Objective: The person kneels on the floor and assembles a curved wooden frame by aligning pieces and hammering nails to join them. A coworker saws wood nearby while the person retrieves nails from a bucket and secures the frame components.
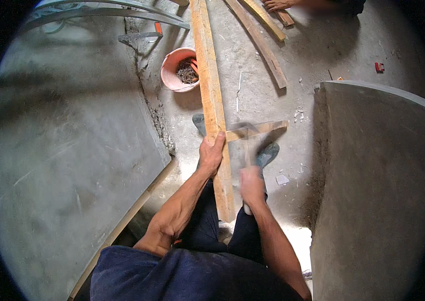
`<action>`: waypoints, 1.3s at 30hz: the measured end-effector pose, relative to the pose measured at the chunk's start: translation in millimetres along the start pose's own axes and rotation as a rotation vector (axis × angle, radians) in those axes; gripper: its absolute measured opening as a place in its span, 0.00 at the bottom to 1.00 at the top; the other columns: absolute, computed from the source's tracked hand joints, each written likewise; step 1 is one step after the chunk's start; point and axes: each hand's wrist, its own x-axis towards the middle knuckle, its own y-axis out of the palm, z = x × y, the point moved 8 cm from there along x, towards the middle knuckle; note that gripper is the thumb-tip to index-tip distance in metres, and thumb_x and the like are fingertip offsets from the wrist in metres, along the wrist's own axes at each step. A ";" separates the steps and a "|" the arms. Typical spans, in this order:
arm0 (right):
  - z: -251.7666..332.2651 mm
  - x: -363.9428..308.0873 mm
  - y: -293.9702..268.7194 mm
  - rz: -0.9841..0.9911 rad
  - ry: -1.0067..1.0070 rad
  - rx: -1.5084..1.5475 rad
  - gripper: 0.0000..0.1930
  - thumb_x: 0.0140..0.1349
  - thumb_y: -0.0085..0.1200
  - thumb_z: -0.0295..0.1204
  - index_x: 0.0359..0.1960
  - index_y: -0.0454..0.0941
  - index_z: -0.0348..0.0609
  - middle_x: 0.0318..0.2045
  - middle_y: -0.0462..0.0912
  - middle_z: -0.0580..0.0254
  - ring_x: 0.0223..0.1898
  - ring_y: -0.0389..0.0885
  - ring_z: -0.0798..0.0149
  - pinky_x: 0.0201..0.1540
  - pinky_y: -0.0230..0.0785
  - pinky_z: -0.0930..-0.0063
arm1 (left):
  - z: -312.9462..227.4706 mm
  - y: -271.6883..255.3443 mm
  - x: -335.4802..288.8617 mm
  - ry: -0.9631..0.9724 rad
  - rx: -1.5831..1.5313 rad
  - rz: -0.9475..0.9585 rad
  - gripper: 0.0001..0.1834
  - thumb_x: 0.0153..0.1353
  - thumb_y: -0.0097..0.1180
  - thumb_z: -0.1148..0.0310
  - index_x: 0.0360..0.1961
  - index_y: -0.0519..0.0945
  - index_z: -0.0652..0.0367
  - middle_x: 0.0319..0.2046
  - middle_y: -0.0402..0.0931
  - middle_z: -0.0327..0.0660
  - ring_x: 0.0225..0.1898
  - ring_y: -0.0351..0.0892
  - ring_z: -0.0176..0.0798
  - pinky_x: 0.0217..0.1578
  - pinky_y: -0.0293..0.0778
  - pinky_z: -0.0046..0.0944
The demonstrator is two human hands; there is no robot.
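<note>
A long wooden beam runs from the top of the view down between my knees. My left hand is wrapped round its left side, thumb lying on the upper face. A shorter piece of wood juts out to the right from beside the beam, near that thumb. My right hand is closed round the handle of a claw hammer. The hammer head is smeared by motion and appears over the short piece. Whether it touches the wood, I cannot tell. No nail can be made out there.
A pink bucket holding many nails and something orange stands left of the beam. Loose boards lie ahead on the concrete floor. Another person's hand rests by them. Grey concrete walls flank me. A small red box lies far right.
</note>
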 end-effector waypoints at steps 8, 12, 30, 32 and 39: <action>-4.5 16.6 -28.7 0.011 -0.081 -0.009 0.15 0.78 0.52 0.43 0.50 0.70 0.45 0.23 0.77 0.58 0.19 0.79 0.61 0.21 0.73 0.65 | 3.5 3.1 -11.8 -0.034 0.074 -0.021 0.32 0.70 0.62 0.45 0.56 0.81 0.69 0.47 0.86 0.50 0.49 0.85 0.44 0.51 0.78 0.45; -9.4 -23.0 -82.3 -0.395 -0.041 0.493 0.20 0.78 0.51 0.43 0.48 0.70 0.33 0.23 0.79 0.55 0.22 0.80 0.67 0.22 0.74 0.64 | 5.1 2.2 -5.0 -0.040 0.155 -0.069 0.29 0.72 0.60 0.46 0.51 0.81 0.67 0.40 0.82 0.43 0.42 0.79 0.36 0.44 0.77 0.41; 99.9 40.2 -78.8 0.148 -0.248 -0.149 0.20 0.66 0.66 0.42 0.49 0.79 0.39 0.35 0.87 0.51 0.37 0.89 0.48 0.43 0.80 0.54 | -30.0 53.4 -49.5 0.036 0.358 -0.060 0.33 0.75 0.50 0.45 0.62 0.69 0.67 0.51 0.81 0.68 0.57 0.80 0.72 0.57 0.73 0.60; 121.5 81.9 -81.1 0.269 -0.016 -0.022 0.22 0.66 0.64 0.46 0.48 0.83 0.37 0.40 0.89 0.48 0.42 0.89 0.47 0.49 0.79 0.54 | -35.1 86.3 -63.5 0.119 0.252 -0.005 0.33 0.76 0.50 0.48 0.69 0.64 0.64 0.54 0.79 0.69 0.59 0.78 0.73 0.59 0.72 0.61; 202.2 177.6 -74.3 -0.048 0.017 -0.051 0.34 0.63 0.61 0.56 0.60 0.84 0.40 0.54 0.86 0.34 0.57 0.85 0.37 0.60 0.74 0.51 | -42.3 172.6 -85.5 0.094 0.408 0.368 0.42 0.77 0.48 0.61 0.82 0.40 0.56 0.63 0.72 0.73 0.64 0.75 0.73 0.62 0.71 0.59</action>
